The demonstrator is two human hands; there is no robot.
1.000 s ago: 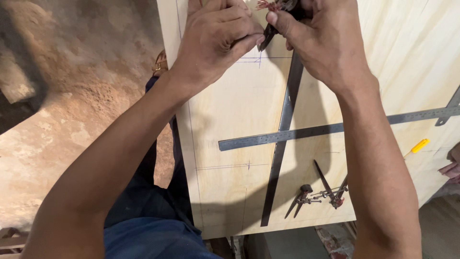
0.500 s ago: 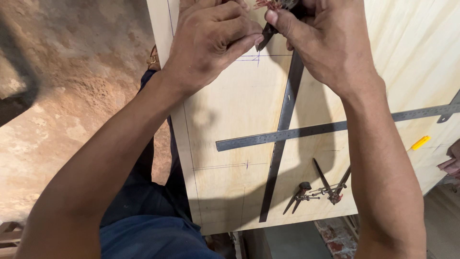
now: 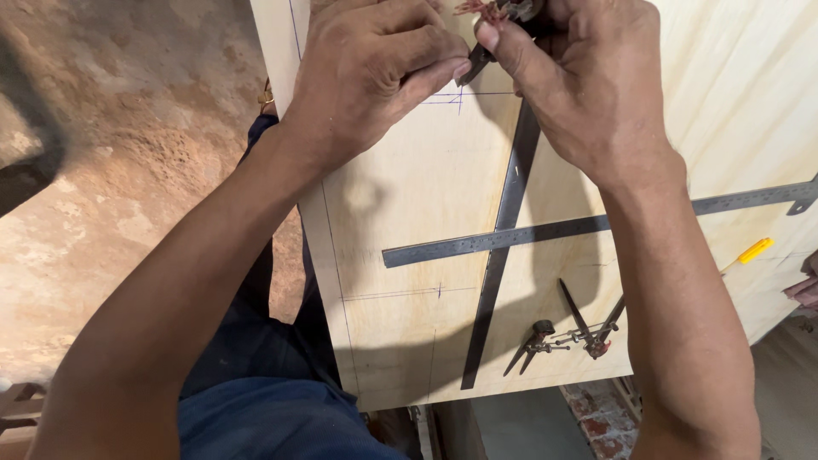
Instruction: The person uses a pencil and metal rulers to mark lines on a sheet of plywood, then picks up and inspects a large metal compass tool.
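Observation:
Both my hands meet at the top of a pale plywood board (image 3: pixel 409 213). My left hand (image 3: pixel 375 77) is closed, its fingertips pinching the lower end of a small dark tool (image 3: pixel 474 66). My right hand (image 3: pixel 588 94) grips the upper part of the same tool; a reddish bit shows above it at the frame's top edge. The tool's tip hovers over blue pencil marks (image 3: pixel 452 98) on the board. A long steel ruler (image 3: pixel 498 273) runs down from under my hands, and most of the tool is hidden by my fingers.
A second steel ruler (image 3: pixel 596 226) crosses the first one. Two metal dividers (image 3: pixel 562 336) lie near the board's lower edge. A yellow-handled tool (image 3: pixel 754 250) lies at the right, near another person's fingers (image 3: pixel 805 290). Earthen floor (image 3: pixel 128 170) lies to the left.
My hands stay together on the small tool with hardly any movement. The view has shifted slightly, so the board sits a little further left.

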